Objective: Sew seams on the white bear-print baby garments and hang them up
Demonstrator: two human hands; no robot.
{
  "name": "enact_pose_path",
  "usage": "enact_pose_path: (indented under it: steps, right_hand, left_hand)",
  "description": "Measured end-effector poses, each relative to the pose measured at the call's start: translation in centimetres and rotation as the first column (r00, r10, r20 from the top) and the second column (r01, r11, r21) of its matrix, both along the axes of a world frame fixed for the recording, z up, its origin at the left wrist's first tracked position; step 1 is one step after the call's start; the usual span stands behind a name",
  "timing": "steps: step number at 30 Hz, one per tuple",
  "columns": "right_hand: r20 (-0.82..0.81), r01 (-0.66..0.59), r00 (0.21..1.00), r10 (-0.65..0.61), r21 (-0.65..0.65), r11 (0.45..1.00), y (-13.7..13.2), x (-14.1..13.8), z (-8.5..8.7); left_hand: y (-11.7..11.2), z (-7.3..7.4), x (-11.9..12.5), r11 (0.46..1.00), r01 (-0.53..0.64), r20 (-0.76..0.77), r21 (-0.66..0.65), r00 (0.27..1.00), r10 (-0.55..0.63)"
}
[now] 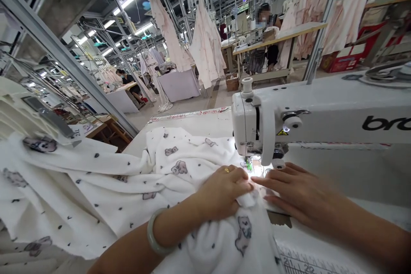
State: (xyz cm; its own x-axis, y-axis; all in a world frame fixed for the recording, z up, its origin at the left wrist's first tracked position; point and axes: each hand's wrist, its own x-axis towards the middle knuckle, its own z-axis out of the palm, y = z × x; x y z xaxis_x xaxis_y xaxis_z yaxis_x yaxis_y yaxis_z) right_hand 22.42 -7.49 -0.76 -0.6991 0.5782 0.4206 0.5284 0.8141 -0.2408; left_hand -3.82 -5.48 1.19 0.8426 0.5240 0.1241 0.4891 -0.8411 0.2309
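A white sewing machine [321, 115] stands on the table at the right, its needle area just beyond my fingertips. White fabric printed with small bears [135, 180] is heaped across the table and over my left forearm. My left hand [223, 192], with a gold ring and a pale green bangle at the wrist, is closed and pinches a fold of this fabric right by the presser foot [248, 163]. My right hand [298, 192] lies flat with fingers stretched out on the fabric and machine bed, pointing left toward the needle.
A ruler scale [298, 265] is printed on the table's near edge. A stack of white fabric with a 2XL tag [77, 132] lies at the left. Beyond the table, garments [207, 47] hang from racks, and other people sit at sewing stations.
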Motion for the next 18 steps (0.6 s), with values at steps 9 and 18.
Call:
enact_pose_path:
  steps: [9, 18]
  right_hand:
    - [0.017, 0.123, 0.992, -0.125, 0.084, 0.989, -0.1, -0.3, -1.1]
    - [0.02, 0.18, 0.983, -0.182, 0.07, 0.981, 0.8, 0.4, -2.2]
  left_hand:
    - [0.4, 0.6, 0.8, 0.992, 0.037, -0.231, 0.118, 0.973, -0.009]
    - [2.3, 1.6, 1.7, 0.993, -0.007, -0.275, 0.114, 0.961, 0.038]
